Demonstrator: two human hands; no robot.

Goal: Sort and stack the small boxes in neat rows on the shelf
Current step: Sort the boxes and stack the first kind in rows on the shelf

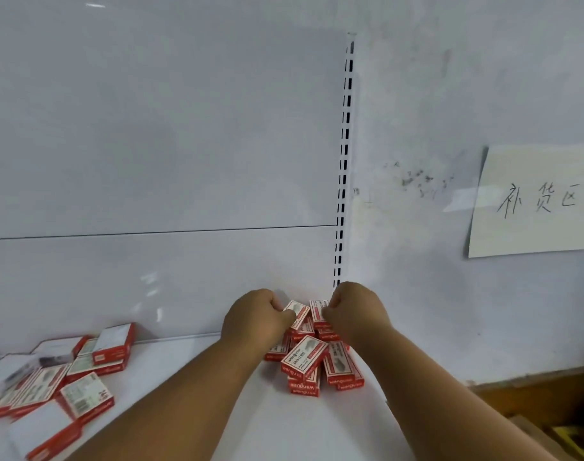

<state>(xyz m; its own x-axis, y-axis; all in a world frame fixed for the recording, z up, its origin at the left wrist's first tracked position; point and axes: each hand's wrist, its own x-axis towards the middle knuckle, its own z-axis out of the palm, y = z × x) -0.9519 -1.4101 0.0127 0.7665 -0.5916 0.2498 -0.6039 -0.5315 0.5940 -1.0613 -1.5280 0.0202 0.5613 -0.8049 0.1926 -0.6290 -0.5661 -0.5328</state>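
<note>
At the shelf's [190, 367] back right corner, the left hand [255, 322] pinches one box [296, 313]; the right hand [353, 312] pinches another [318, 311]; bare shelf separates this pile [312, 364] from left-edge boxes [57, 377].

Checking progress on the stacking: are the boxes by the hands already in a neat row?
No, the boxes between the left hand and right hand lie jumbled at different angles.

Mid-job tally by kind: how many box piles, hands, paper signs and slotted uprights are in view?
Box piles: 2, left pile, right pile
Hands: 2, left hand, right hand, each gripping a box in the right pile
Signs: 1, sign
Uprights: 1, upright
Total: 6
</note>
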